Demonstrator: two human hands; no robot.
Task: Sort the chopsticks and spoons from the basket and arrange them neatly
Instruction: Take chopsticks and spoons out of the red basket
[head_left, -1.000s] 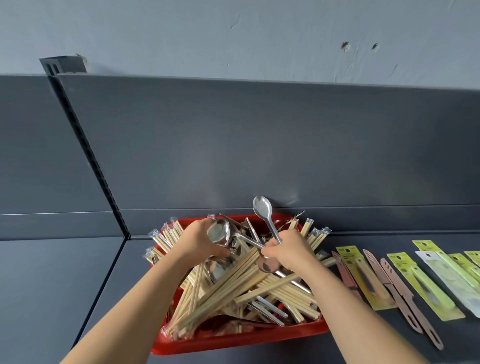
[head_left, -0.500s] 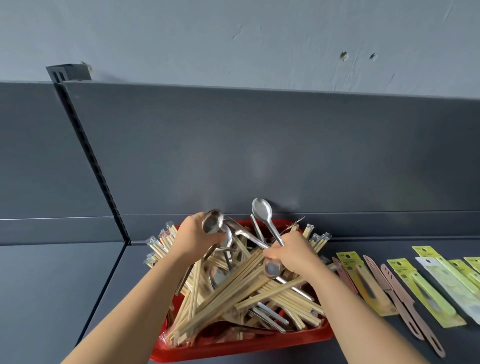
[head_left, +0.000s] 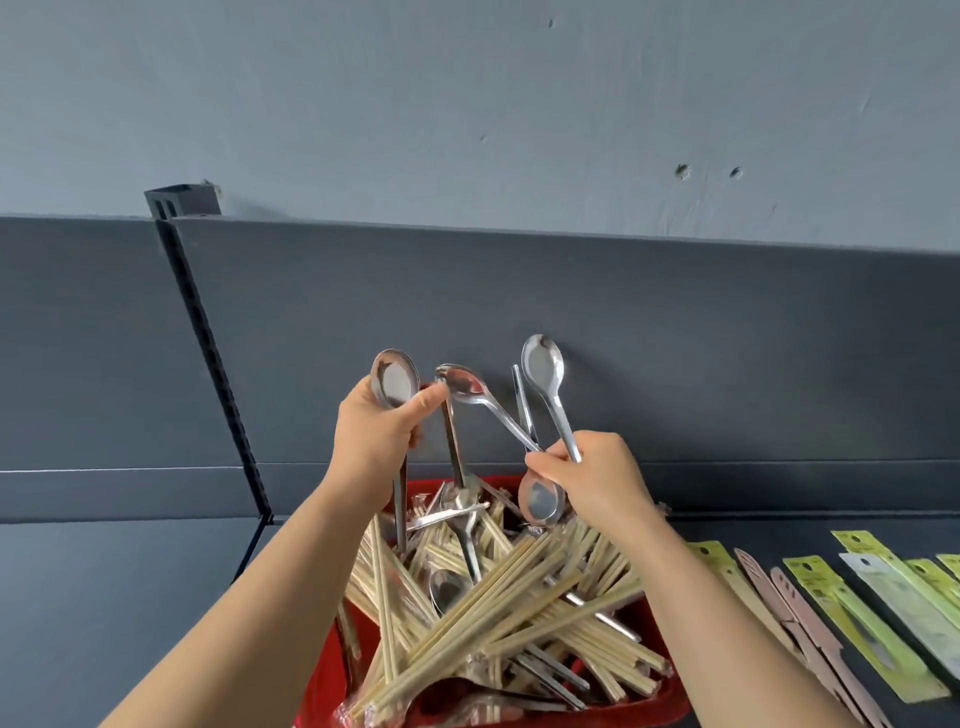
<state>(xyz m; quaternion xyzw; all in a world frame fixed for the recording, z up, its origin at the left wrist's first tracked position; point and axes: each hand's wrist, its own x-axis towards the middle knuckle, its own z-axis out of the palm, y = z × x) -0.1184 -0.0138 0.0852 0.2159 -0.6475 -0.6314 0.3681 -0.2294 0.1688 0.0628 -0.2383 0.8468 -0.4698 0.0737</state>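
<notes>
Sorting judged early: spoons gripped in left hand (head_left: 375, 441) & right hand (head_left: 602, 480), raised above red basket (head_left: 670, 699), where most chopsticks (head_left: 498, 603) and several spoons are left tangled, nothing seen arranged yet

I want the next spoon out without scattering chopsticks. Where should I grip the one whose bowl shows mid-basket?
Probably pinch the spoon by the bare handle just beyond its bowl, coming from above: chopsticks lie over the bowl's near edge and crowd both sides, so only the top is free.
</notes>
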